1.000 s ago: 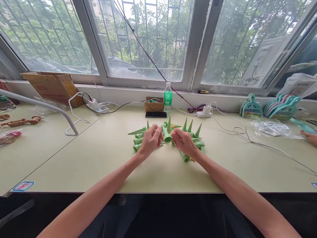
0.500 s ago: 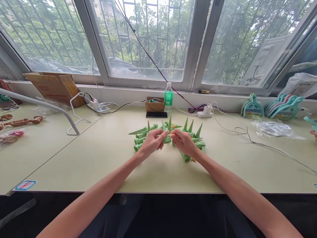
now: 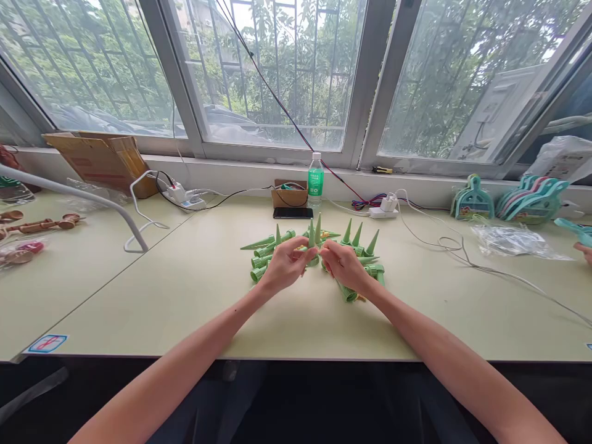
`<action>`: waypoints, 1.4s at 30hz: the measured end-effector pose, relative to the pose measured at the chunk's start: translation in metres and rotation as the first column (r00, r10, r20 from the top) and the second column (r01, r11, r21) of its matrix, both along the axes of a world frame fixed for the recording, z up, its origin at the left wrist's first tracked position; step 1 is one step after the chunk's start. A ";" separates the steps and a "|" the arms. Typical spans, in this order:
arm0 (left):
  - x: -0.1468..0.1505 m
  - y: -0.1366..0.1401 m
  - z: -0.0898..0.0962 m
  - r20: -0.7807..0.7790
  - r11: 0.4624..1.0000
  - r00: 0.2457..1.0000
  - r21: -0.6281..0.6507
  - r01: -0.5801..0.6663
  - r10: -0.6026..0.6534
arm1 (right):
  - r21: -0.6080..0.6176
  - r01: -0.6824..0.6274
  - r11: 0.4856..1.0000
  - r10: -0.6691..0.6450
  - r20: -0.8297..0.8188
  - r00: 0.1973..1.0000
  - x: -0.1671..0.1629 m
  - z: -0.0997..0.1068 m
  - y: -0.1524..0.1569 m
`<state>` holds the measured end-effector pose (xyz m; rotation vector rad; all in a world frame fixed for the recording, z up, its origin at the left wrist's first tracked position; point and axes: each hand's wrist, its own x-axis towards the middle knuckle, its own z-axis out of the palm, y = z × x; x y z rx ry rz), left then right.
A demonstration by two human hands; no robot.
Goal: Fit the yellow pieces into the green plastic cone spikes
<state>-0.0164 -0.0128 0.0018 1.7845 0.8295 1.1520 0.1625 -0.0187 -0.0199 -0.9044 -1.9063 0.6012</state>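
Observation:
My left hand [image 3: 287, 265] is closed around the base of a green plastic watering spike [image 3: 311, 234], its point turned up. Another green spike [image 3: 318, 228] stands upright right behind it. Close beside it, my right hand [image 3: 343, 265] has thumb and fingertips pinched together; what they hold is too small to make out. Green spikes and ribbed tubes [image 3: 261, 261] lie in a group to the left of my hands. More stand or lie on the right, such as an upright green spike [image 3: 372, 243] and a green tube [image 3: 348, 295] under my right hand.
Behind the parts are a black phone [image 3: 293, 213], a small cardboard box [image 3: 289, 196] and a water bottle [image 3: 315, 182]. White cables and a power strip [image 3: 383, 211] run rightward. Small dustpans [image 3: 531, 200] stand at right, near another person's hand [image 3: 583, 251]. A white metal tube [image 3: 83, 200] crosses the left.
The spike in my left hand has tipped from leaning to nearly upright. My hands stay close together. At the far right, the other person's hand has moved with a teal item.

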 end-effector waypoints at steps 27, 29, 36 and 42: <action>-0.002 0.006 -0.010 -0.029 0.988 0.998 0.141 0.057 -0.053 | -0.096 -0.018 0.995 0.009 -0.093 0.996 -0.005 0.002 -0.004; -0.002 0.006 -0.009 0.007 0.998 1.000 0.061 0.012 -0.012 | -0.066 0.002 0.998 -0.007 -0.085 0.996 -0.005 0.002 -0.004; 0.000 -0.002 0.008 0.065 0.976 0.998 -0.214 0.039 -0.026 | 0.015 0.074 0.997 -0.072 -0.115 0.991 -0.003 0.003 -0.004; 0.001 -0.002 0.008 0.105 0.917 0.979 -0.345 0.199 -0.173 | 0.030 0.060 0.998 -0.059 -0.045 0.997 -0.003 0.003 -0.004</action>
